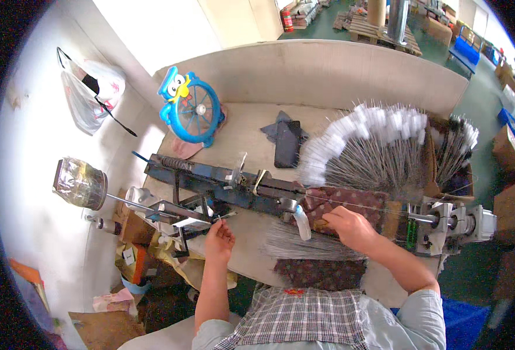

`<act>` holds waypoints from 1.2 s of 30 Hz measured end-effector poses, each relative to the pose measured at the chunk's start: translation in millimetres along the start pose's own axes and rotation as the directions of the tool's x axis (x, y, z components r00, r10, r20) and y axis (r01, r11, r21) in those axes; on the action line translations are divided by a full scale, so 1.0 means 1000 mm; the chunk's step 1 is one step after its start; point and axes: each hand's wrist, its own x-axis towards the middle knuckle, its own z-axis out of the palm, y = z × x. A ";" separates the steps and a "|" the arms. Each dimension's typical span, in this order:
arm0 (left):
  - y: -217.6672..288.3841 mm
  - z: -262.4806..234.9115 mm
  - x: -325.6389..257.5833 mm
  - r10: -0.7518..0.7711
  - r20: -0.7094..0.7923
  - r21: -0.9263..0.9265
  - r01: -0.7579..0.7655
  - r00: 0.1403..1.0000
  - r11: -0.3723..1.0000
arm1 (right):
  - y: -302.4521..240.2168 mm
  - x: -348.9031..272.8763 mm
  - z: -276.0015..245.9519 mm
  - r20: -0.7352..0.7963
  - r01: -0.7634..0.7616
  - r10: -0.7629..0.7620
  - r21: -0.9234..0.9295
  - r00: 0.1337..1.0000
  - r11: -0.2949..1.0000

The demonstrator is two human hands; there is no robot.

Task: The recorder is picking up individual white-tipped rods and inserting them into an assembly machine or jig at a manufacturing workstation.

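Tabletop [240, 123], one, pale, with a raised curved board along its far side.
Long dark metal fixture [208, 181], one, running from far left toward the middle.
White-tipped wires [374, 146], one large spread, fanned out at the far right.
Motor unit [473, 224], one, pale casing and metal shaft, at the right end.
Black metal frame [178, 213], one, on the near side of the fixture, to the left; its right end lies at the left grip.
Brown patterned cloth [356, 201], one, lying beneath and just beyond the right grip.
Loose thin wires [310, 245], one bundle, side by side, just to the near left of the right grip.
Toy-like blue fan [201, 109], one, duck figure on its rim, far left.
Right hand [351, 227], one, fingers bent and drawn together over the cloth; cannot tell whether anything is held.
Left hand [220, 238], one, fingers curled, thumb and forefinger close together at the frame's end; any hold cannot be told.
Dark phone [287, 144], one, flat, far middle.
Whitish bottle [302, 224], one, pale blue tip, tilted, just left of the right fingers.
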 end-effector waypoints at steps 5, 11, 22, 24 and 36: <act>-0.012 0.010 0.004 0.105 -0.123 -0.069 -0.114 0.987 0.991 | -0.017 -0.009 -0.033 -0.065 0.007 -0.011 -0.059 0.998 0.998; -0.061 0.099 -0.085 0.250 0.349 0.431 -0.392 0.903 0.813 | -0.004 -0.002 -0.070 -0.338 -0.054 0.005 -0.136 0.941 0.989; -0.132 0.205 -0.097 0.004 0.585 0.240 -0.178 0.811 0.954 | 0.006 -0.020 -0.081 -0.177 -0.212 0.298 0.387 0.938 0.897; -0.130 0.209 -0.099 -0.005 0.577 0.223 -0.152 0.816 0.963 | 0.007 -0.020 -0.080 -0.149 -0.206 0.303 0.456 0.941 0.866; -0.091 0.199 -0.098 -0.014 0.359 0.111 -0.028 0.933 0.993 | -0.004 0.041 -0.037 -0.348 -0.118 -0.018 -0.365 0.937 0.923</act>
